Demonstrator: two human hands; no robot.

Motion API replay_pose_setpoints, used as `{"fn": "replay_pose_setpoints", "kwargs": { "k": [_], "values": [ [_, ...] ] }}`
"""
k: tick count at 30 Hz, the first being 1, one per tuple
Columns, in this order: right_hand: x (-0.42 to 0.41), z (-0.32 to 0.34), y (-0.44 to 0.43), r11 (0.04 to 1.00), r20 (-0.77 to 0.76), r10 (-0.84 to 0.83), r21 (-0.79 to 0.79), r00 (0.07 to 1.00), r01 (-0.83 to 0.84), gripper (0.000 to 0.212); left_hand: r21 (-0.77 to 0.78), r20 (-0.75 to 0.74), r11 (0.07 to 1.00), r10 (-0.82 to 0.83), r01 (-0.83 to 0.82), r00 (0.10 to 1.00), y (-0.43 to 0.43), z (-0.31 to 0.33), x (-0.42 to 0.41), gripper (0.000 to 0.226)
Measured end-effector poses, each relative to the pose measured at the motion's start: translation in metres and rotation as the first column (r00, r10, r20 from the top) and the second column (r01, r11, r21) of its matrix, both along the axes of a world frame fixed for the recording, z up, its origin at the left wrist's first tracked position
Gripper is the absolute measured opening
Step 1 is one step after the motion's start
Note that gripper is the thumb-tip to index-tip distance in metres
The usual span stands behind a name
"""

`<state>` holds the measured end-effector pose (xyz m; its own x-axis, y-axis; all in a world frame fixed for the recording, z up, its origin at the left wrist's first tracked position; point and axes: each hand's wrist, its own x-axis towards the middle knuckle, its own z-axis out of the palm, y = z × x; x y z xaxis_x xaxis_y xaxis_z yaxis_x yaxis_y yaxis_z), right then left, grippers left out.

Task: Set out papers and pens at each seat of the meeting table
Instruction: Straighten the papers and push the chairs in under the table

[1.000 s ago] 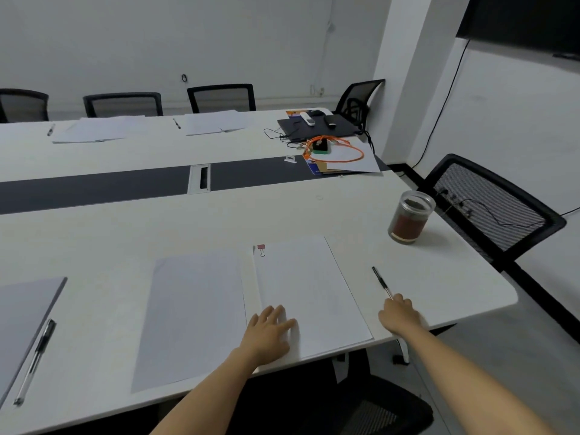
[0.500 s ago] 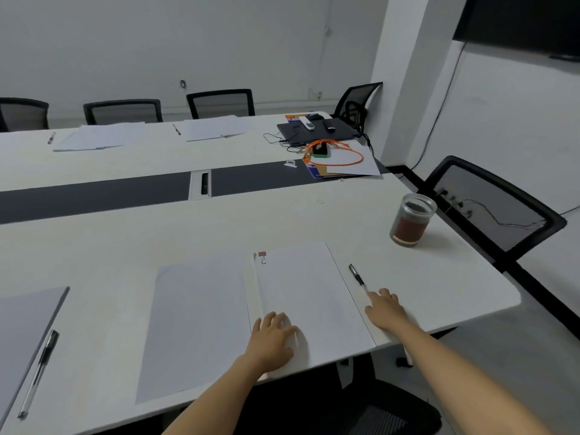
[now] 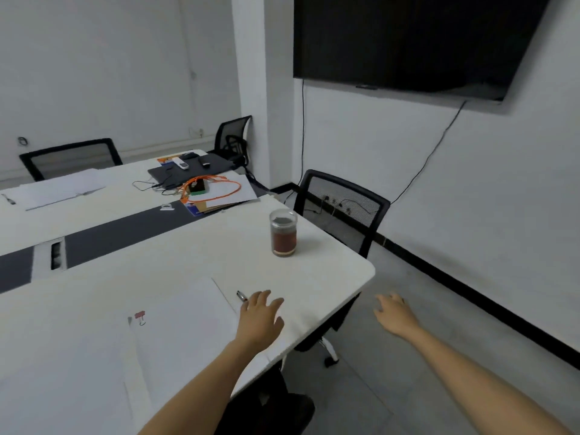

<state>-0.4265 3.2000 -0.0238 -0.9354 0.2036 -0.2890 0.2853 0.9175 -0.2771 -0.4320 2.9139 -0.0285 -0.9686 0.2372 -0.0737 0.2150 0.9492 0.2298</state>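
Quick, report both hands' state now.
Left hand: open, over the pen.
Right hand: open, empty, past the table edge.

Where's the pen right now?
In the head view, the pen lies on the table just right of the papers, mostly hidden by the left hand.

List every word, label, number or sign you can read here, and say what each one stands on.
No text here can be read.
blue and orange booklet cover: coloured print, too blurred to read.
wall screen: a small mark on its lower edge, too small to read.
papers with the red clip: no legible writing.
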Motion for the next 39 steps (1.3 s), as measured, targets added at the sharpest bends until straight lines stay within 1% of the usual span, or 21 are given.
{"fn": "replay_pose_setpoints", "kwargs": {
  "k": [5,8,10,12,15,18,22,26,28,29,34,39],
  "values": [
    [-0.003,0.029,0.101,0.998,-0.044,-0.064,-0.001,0.997,0.064,0.04,0.021,-0.057,0.998,-0.05,0.051,0.997,0.102,0.023,-0.033,0.049],
    [-0.007,0.045,0.167,0.994,-0.122,-0.104,0.009,0.987,0.106,0.04,0.057,-0.088,0.996,-0.061,0.066,0.994,0.171,0.031,-0.051,0.049],
    [-0.009,0.052,0.199,0.99,-0.138,-0.143,-0.01,0.98,0.143,0.042,0.059,-0.088,0.995,-0.073,0.079,0.993,0.203,0.036,-0.061,0.049],
    [-0.011,0.055,0.224,0.987,-0.143,-0.163,-0.027,0.976,0.161,0.043,0.043,-0.086,0.994,-0.095,0.099,0.992,0.231,0.036,-0.07,0.049],
    [-0.027,0.051,0.253,0.985,-0.172,-0.175,-0.045,0.97,0.169,0.041,0.061,-0.091,0.992,-0.108,0.114,0.99,0.267,0.039,-0.092,0.049],
    [-0.047,0.043,0.267,0.984,-0.149,-0.175,-0.061,0.973,0.167,0.041,0.056,-0.088,0.991,-0.12,0.125,0.989,0.288,0.035,-0.121,0.049],
    [-0.097,0.039,0.29,0.988,-0.149,-0.154,-0.047,0.977,0.148,0.041,0.077,-0.103,0.993,-0.079,0.087,0.992,0.32,0.03,-0.175,0.05],
    [-0.177,0.044,0.319,0.992,-0.159,-0.127,-0.039,0.979,0.122,0.043,0.135,-0.137,0.989,-0.039,0.058,0.99,0.35,0.028,-0.251,0.049],
    [-0.207,0.051,0.328,0.993,-0.153,-0.117,-0.028,0.981,0.114,0.043,0.153,-0.135,0.987,-0.032,0.053,0.99,0.359,0.032,-0.278,0.049],
    [-0.234,0.053,0.334,0.994,-0.148,-0.108,-0.026,0.983,0.105,0.044,0.167,-0.125,0.985,-0.017,0.038,0.992,0.365,0.033,-0.303,0.049],
    [-0.326,0.066,0.352,0.998,-0.17,-0.056,-0.015,0.984,0.055,0.04,0.167,-0.149,0.986,0.001,0.024,0.989,0.393,0.049,-0.392,0.048],
    [-0.411,0.055,0.384,1.0,-0.135,-0.011,-0.015,0.991,0.009,0.043,0.145,-0.121,0.989,-0.019,0.037,0.992,0.432,0.047,-0.469,0.049]
  ]
}}
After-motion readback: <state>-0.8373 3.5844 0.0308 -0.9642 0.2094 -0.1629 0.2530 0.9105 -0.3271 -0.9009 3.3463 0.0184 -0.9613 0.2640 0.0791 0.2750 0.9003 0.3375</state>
